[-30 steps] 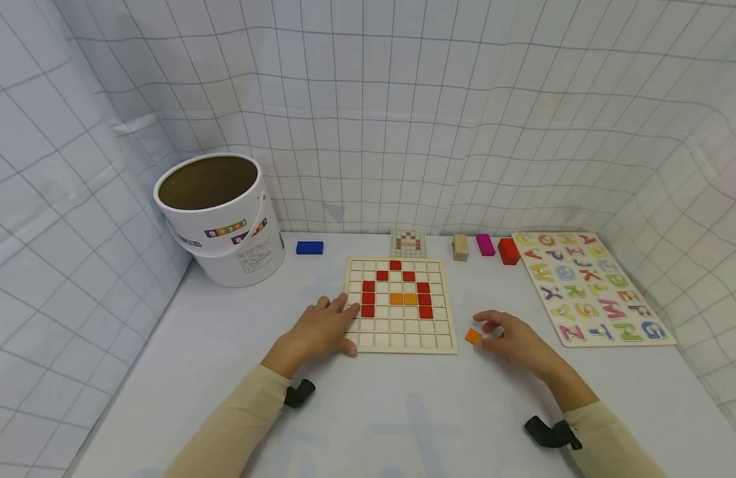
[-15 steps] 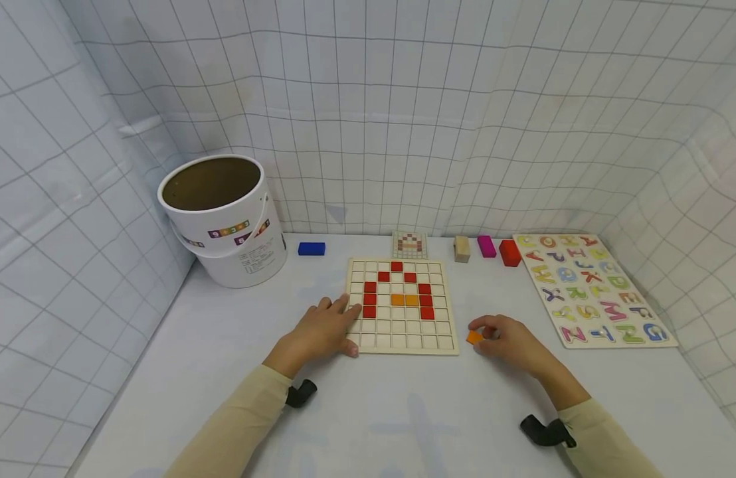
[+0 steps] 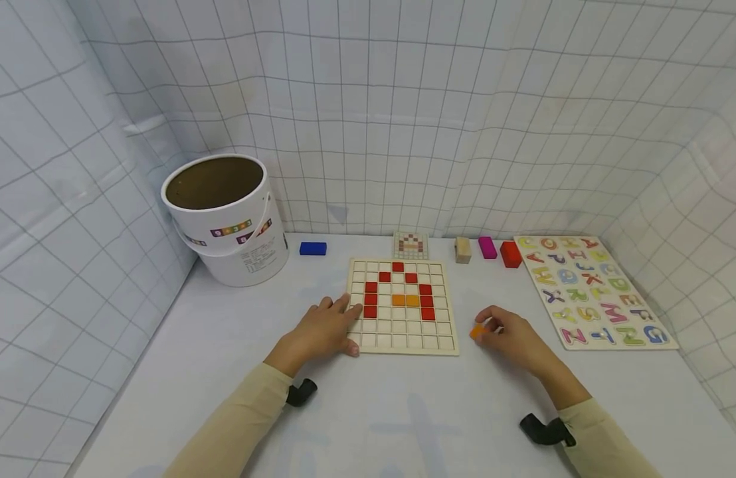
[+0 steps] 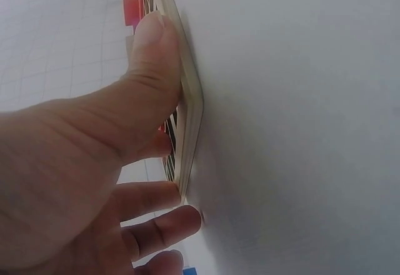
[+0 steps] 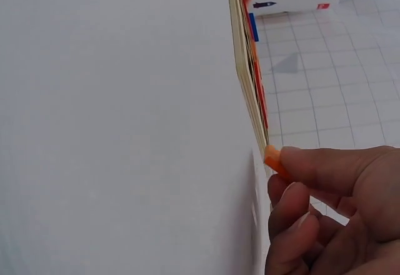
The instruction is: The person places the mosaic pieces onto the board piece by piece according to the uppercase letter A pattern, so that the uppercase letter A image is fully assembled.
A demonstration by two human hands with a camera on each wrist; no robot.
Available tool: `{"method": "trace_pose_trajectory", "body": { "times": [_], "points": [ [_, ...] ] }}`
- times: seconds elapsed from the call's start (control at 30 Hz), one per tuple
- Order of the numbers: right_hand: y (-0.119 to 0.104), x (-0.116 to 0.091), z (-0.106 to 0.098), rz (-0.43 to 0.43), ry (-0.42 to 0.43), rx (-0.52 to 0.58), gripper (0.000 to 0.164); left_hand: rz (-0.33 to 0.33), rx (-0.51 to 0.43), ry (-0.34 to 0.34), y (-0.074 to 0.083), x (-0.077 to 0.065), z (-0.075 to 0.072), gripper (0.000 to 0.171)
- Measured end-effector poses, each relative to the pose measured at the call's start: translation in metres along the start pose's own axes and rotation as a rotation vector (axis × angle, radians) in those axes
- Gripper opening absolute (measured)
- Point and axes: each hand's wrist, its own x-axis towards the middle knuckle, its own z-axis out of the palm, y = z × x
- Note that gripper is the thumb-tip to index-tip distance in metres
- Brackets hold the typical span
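Observation:
A pale wooden grid board [image 3: 406,342] lies flat at the middle of the table. Red tiles [image 3: 370,299] and two orange tiles [image 3: 406,301] sit in its cells, forming a letter A shape. My left hand [image 3: 321,330] rests on the board's left edge with fingers spread; in the left wrist view the thumb [image 4: 156,50] lies along the board's rim. Right of the board, my right hand [image 3: 511,338] pinches a loose orange tile [image 3: 477,331] between thumb and fingers. The right wrist view shows that tile [image 5: 274,157] at the fingertips, partly covered by the thumb.
A small pattern card [image 3: 411,246] lies behind the board. Along the back stand a blue block [image 3: 313,249], a natural wood block [image 3: 462,250], a magenta block [image 3: 487,247] and a red block [image 3: 511,254]. A white bucket [image 3: 242,245] is at left, an alphabet board [image 3: 592,292] at right.
My right hand has closed its thumb and fingers on the loose orange tile, which has shifted slightly up and right. The left hand has stayed on the board.

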Motion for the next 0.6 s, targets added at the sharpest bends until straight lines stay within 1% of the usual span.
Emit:
{"method": "trace_pose_trajectory", "body": {
  "times": [0.13, 0.23, 0.37, 0.43, 0.5, 0.6],
  "points": [
    [0.004, 0.006, -0.006, 0.014, 0.028, 0.113, 0.028, -0.002, 0.000, -0.005, 0.001, -0.001, -0.001, 0.091],
    [0.004, 0.014, -0.009, 0.035, 0.067, 0.220, 0.030, -0.005, -0.003, -0.007, 0.001, 0.000, -0.001, 0.091],
    [-0.001, 0.028, -0.009, 0.079, 0.137, 0.401, 0.041, -0.006, 0.003, -0.004, 0.000, 0.000, -0.001, 0.091],
    [-0.004, 0.036, -0.007, 0.103, 0.156, 0.496, 0.047, -0.008, 0.005, -0.003, 0.000, 0.001, -0.001, 0.091],
    [-0.009, 0.045, -0.003, 0.120, 0.158, 0.583, 0.050, -0.010, 0.007, -0.003, 0.001, 0.000, -0.001, 0.091],
    [-0.019, 0.058, 0.005, 0.134, 0.120, 0.670, 0.051, -0.010, 0.004, -0.006, 0.001, 0.000, -0.001, 0.091]
  ]
}}
